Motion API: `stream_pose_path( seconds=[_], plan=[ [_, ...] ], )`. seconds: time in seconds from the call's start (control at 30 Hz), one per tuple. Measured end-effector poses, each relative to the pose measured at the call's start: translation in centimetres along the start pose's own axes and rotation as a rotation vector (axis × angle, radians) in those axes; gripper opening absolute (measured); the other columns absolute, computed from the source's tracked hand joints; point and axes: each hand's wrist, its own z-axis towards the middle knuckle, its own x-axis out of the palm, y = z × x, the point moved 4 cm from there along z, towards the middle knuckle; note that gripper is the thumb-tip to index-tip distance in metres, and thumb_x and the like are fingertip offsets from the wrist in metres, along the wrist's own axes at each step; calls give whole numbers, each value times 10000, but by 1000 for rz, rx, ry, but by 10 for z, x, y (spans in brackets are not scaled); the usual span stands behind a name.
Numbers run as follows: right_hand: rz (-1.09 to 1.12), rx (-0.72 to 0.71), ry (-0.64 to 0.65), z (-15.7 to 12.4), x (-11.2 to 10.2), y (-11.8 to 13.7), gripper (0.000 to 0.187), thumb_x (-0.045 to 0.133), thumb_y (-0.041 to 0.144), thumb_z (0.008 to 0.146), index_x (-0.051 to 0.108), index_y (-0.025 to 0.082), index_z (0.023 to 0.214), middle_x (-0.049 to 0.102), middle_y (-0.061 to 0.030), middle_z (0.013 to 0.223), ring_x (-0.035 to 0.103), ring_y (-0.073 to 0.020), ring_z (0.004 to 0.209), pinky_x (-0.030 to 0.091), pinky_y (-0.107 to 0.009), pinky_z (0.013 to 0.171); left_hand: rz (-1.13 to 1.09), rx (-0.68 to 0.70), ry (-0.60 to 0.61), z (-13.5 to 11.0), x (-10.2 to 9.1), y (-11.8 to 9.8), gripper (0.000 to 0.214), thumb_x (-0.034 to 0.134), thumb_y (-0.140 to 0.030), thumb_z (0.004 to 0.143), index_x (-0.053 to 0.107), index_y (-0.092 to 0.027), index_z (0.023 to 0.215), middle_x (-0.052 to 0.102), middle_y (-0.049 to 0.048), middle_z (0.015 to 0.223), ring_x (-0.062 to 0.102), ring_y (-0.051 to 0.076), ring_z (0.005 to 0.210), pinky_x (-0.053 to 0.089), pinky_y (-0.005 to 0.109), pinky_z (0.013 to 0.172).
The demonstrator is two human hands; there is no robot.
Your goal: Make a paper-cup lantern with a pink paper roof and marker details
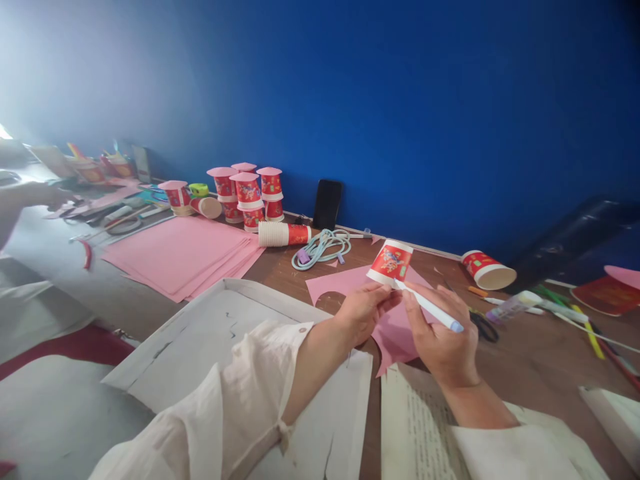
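Observation:
A red paper cup point(391, 261) with a printed picture is tilted above the table, and the fingers of my left hand point(365, 310) are closed on its lower rim. In my right hand point(445, 333) is a white marker point(430, 307) with a light blue end, held like a pen. Its other end meets the cup's lower rim, beside my left fingers; whether it touches, I cannot tell. Beneath both hands lies a sheet of pink paper point(400, 333) with curved cut-outs.
Cups with pink lids point(249, 190), a row of nested cups point(285, 234), a coiled cable point(320, 250) and a phone point(328, 203) stand or lie along the wall. Pink sheets point(180, 253) lie left. Scissors point(484, 325) and a cup on its side point(487, 270) are right. Another person's hand point(50, 197) is far left.

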Motion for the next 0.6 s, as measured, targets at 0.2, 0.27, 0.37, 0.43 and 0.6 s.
stream_pose_path(
  seconds=[0.2, 0.27, 0.37, 0.43, 0.6],
  plan=[
    [6, 25, 9, -1, 1, -1, 221, 654, 186, 833, 671, 196, 1053, 749, -49, 956, 691, -190, 873, 491, -359, 935, 6, 12, 7, 0, 0, -1, 91, 660, -74, 754, 710, -34, 818, 690, 106, 802, 638, 140, 777, 441, 327, 976],
    [4, 14, 6, -1, 1, -1, 225, 653, 183, 832, 671, 192, 1056, 750, -50, 951, 692, -190, 872, 494, -357, 932, 8, 11, 17, 0, 0, -1, 92, 676, -83, 744, 710, -39, 817, 690, 102, 803, 636, 139, 778, 438, 328, 978],
    [-5, 12, 0, -1, 1, -1, 224, 652, 188, 835, 671, 199, 1058, 749, -47, 954, 692, -190, 886, 497, -353, 929, 15, 12, 27, 1, -1, 0, 100, 695, -104, 733, 707, -49, 815, 692, 103, 813, 638, 147, 795, 431, 335, 988],
    [-6, 14, -3, -1, 0, 0, 225, 654, 191, 833, 671, 203, 1058, 748, -48, 955, 691, -192, 891, 500, -355, 927, 19, 13, 29, 2, -1, 1, 98, 692, -114, 740, 705, -55, 817, 693, 103, 817, 639, 151, 810, 427, 338, 995],
    [-13, 20, -8, -2, 0, 0, 220, 645, 213, 842, 672, 217, 1061, 748, -53, 947, 694, -208, 904, 509, -373, 923, 23, 14, 37, 1, -2, 1, 104, 699, -130, 740, 698, -60, 817, 685, 105, 829, 636, 158, 827, 422, 336, 991]
  ],
)
